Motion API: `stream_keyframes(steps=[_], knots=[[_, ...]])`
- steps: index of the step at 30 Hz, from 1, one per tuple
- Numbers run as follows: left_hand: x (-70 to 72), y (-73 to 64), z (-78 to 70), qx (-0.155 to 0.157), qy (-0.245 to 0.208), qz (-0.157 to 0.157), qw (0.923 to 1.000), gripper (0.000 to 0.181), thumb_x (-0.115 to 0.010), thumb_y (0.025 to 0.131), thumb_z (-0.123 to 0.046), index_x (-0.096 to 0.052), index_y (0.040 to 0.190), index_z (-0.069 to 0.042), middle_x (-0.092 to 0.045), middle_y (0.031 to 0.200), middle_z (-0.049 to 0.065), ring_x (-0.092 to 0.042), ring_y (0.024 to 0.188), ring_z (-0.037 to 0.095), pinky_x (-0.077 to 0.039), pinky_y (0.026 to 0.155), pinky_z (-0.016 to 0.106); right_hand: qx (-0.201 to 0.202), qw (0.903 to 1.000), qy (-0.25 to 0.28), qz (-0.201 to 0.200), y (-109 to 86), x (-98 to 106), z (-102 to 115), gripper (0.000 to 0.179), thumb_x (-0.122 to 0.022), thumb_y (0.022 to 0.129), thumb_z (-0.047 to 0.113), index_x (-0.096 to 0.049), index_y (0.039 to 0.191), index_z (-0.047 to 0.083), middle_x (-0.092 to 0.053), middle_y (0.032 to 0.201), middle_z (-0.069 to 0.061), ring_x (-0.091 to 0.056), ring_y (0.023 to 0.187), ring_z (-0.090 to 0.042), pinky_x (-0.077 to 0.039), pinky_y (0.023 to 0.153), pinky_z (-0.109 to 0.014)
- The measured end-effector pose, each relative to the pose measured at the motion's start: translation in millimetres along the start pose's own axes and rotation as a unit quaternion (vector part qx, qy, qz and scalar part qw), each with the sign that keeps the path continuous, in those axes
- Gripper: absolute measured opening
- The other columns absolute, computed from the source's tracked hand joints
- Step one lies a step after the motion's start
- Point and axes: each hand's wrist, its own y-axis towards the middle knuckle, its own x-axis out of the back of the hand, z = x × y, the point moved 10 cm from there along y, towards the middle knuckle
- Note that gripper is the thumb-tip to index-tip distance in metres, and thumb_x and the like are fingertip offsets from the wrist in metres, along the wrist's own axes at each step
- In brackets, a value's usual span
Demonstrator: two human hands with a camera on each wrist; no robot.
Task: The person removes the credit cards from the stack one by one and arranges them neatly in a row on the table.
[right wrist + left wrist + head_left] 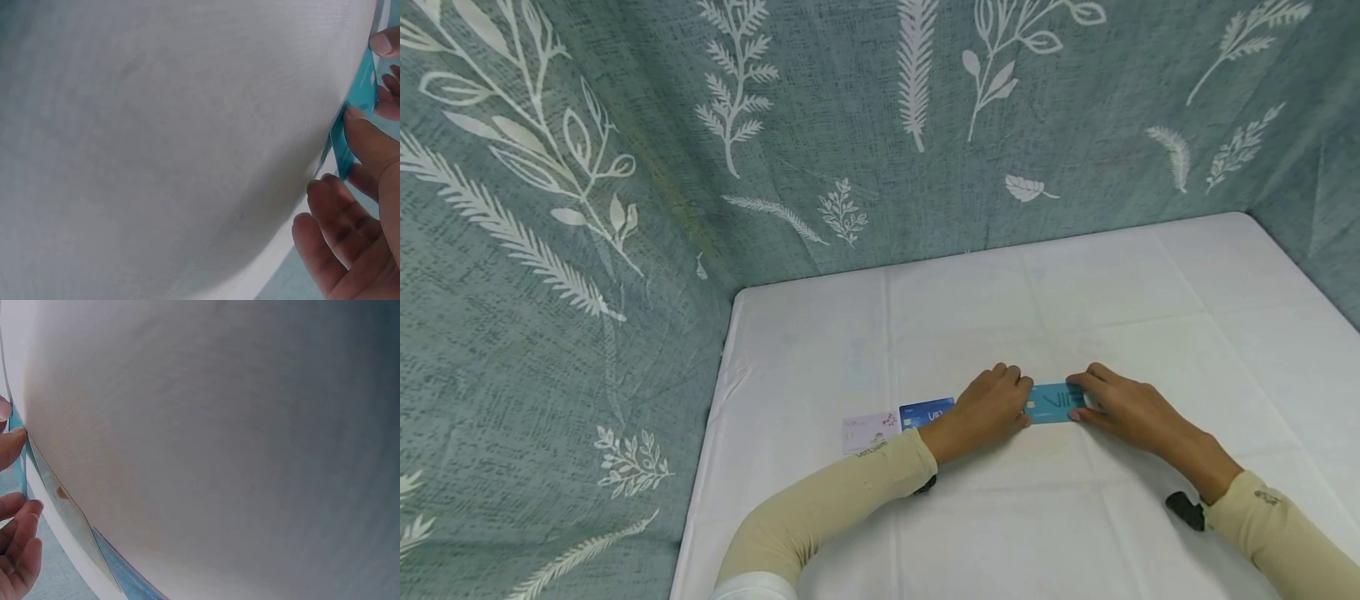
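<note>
A teal card [1051, 403] with "VIP" lettering is stretched between both hands just over the white tabletop. My left hand [990, 408] pinches its left end, and at its right end the thumb and fingers of my right hand [1126, 407] grip it. The right wrist view also has the teal card [361, 90], with the right thumb on its near end. Under the left wrist lies a blue VIP card [922, 412], partly covered by that hand. Beside it, to the left, a pale pink card [863, 432] rests flat, its lower edge close to the sleeve.
A white cloth with fold creases covers the table [985, 533]. Green-grey curtains [865, 133] with white leaf prints hang behind and to the left. Dark wrist-camera mounts [1185, 510] stick out beneath the beige sleeves.
</note>
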Motion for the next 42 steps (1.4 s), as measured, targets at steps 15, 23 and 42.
stream_keyframes(steps=[15,23,42], knots=[[0.9,-1.6,-1.3,-0.005,-0.002,0.005,1.0,0.048,-0.064,0.087,-0.047,-0.063,0.116,-0.009,-0.059,0.103,0.002,-0.05,0.085,0.011,-0.046,0.072,0.02,-0.016,0.9993,0.01,0.031,3.0,-4.2,-1.4,0.046,-0.079,0.077,0.025,-0.063,0.114,0.004,-0.054,0.102,-0.006,-0.05,0.071,-0.007,-0.048,0.058,-0.026],[-1.1,-1.9,-2.3,-0.005,-0.011,0.007,0.9999,0.047,-0.064,0.087,-0.046,-0.062,0.116,-0.009,-0.059,0.104,0.002,-0.051,0.087,0.011,-0.046,0.074,0.02,-0.003,0.9995,0.007,0.031,4.0,-4.1,0.0,0.047,-0.079,0.076,0.025,-0.064,0.114,0.002,-0.054,0.1,-0.005,-0.048,0.07,-0.005,-0.045,0.056,-0.023],[0.2,-0.6,-4.1,-0.02,0.024,0.001,0.9995,0.047,-0.061,0.088,-0.048,-0.063,0.115,-0.01,-0.059,0.104,0.002,-0.05,0.084,0.012,-0.045,0.072,0.019,0.003,0.9992,0.018,0.035,5.2,-2.5,-0.1,0.047,-0.079,0.076,0.024,-0.063,0.113,0.001,-0.055,0.099,-0.004,-0.049,0.072,-0.005,-0.047,0.058,-0.023]])
